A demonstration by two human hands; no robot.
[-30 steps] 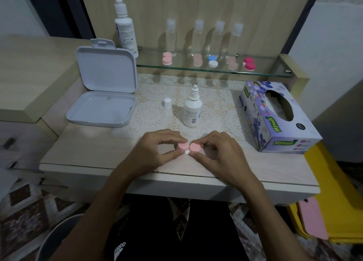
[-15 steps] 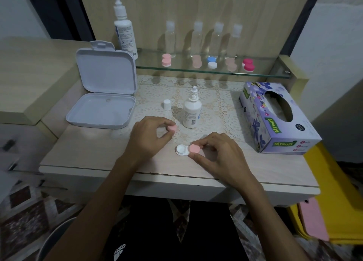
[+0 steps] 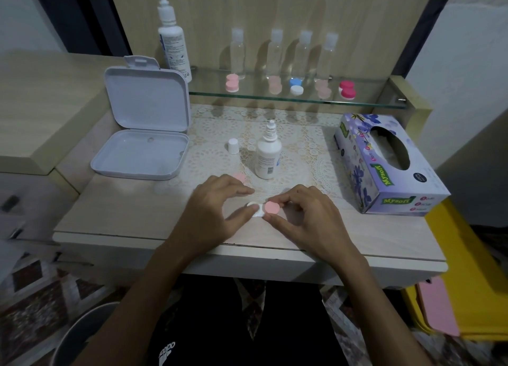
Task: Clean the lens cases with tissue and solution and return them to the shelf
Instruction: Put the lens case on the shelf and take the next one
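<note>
While both hands hover low over the near edge of the worktop (image 3: pixel 115 217), the lens case (image 3: pixel 262 209) lies flat between them, at about six o'clock from the small solution bottle (image 3: pixel 268 156). The left hand (image 3: pixel 214 214) has its fingers loosely spread, thumb and forefinger touching the open white well on the case's left side. The right hand (image 3: pixel 308 214) pinches the pink cap (image 3: pixel 272 208) that is on the right well. A loose pink cap (image 3: pixel 239 177) lies at ten o'clock from the bottle's base, just beyond the left knuckles. The case looks light, stiff and smooth, so it would likely skid or spin under a twist unless its body is pinned; the ribbed cap rim seems the best place to grip. The tissue box (image 3: pixel 384 167) stands at three o'clock, untouched.
</note>
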